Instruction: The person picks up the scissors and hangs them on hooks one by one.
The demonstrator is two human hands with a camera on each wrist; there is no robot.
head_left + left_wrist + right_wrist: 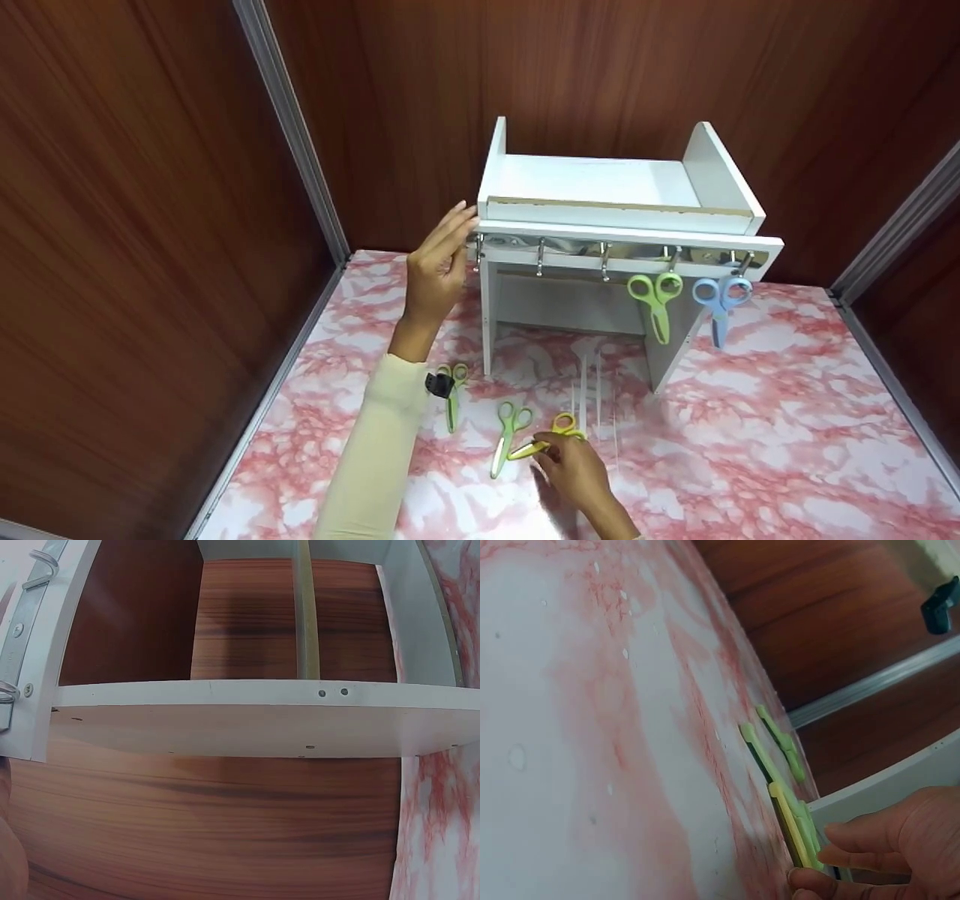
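Note:
My left hand [439, 255] touches the left side of a white wooden stand [570, 214] with fairly straight fingers, beside the end of its hook rail [637, 251]. Low on the table, my right hand [576, 466] pinches yellow scissors [529, 450] near the middle; its fingers cover part of them. In the right wrist view the yellow scissors [789, 821] lie along the tabletop at the fingertips. Green scissors [506, 435] lie just left of them, and another green pair [452, 405] is farther left, near my left sleeve.
Green scissors [658, 304] and blue scissors [721, 304] hang from hooks at the rail's right. The hooks [540, 257] toward the left carry nothing. The stand's legs rise from a red-and-white marbled table [750, 450]. Brown panels [600, 75] enclose the back and sides.

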